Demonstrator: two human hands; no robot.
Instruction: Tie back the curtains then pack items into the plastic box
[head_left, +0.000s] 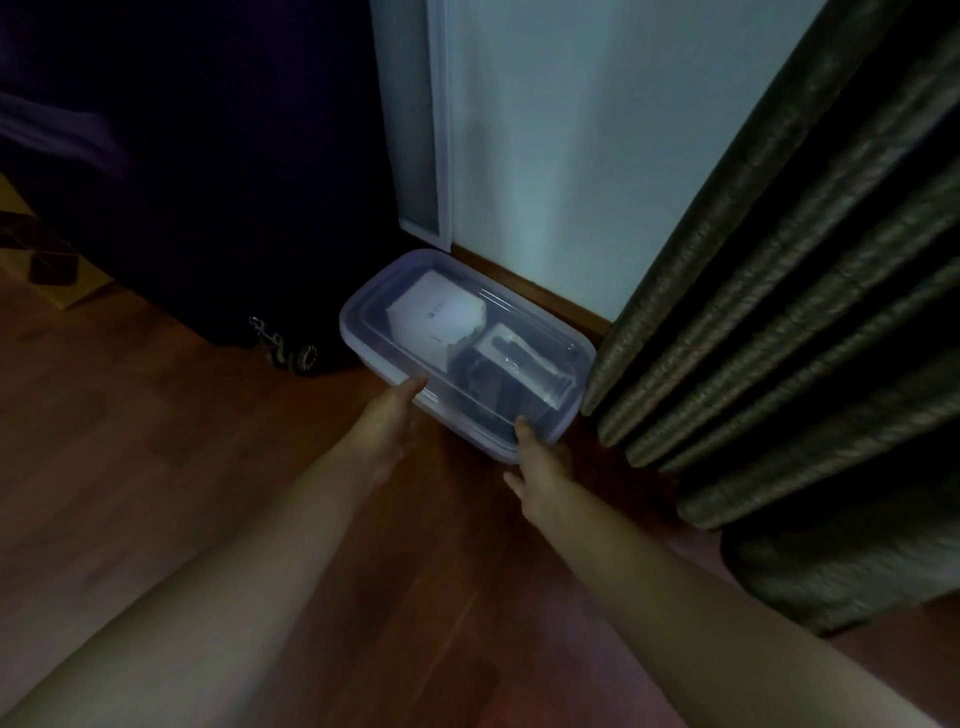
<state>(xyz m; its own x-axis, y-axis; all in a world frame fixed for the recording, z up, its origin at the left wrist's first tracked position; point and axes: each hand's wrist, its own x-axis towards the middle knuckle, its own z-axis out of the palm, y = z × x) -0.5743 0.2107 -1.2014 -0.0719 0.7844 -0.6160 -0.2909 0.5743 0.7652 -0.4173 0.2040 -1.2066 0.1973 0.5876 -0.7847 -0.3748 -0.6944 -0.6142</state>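
In the head view, the plastic box (470, 410) is seen on the wooden floor (156, 441), close to the wall (545, 156), with one short end just beside the folds of the dark curtain (805, 312). The box is rectangular with rounded corners and is made of clear, slightly bluish plastic. A clear lid is laid on top of it, and a raised rim runs all around the lid. Through the lid, two items can be made out: a white boxy item (436, 317) in the far half, and a darker item with a pale part on top (519, 364) in the half nearer to the curtain. What these items are cannot be told, because the picture is dim and blurred.

The left hand (389, 421) is stretched out to the near long side of the box; its fingers are kept straight and together, and the fingertips touch the lid's rim. The right hand (540, 462) is placed at the near corner on the curtain side. One straight finger is laid on the lid's edge and the thumb is spread away to the left; nothing is pinched by it. To the left of the box, a large dark object with a small wheel (304, 357) stands on the floor.
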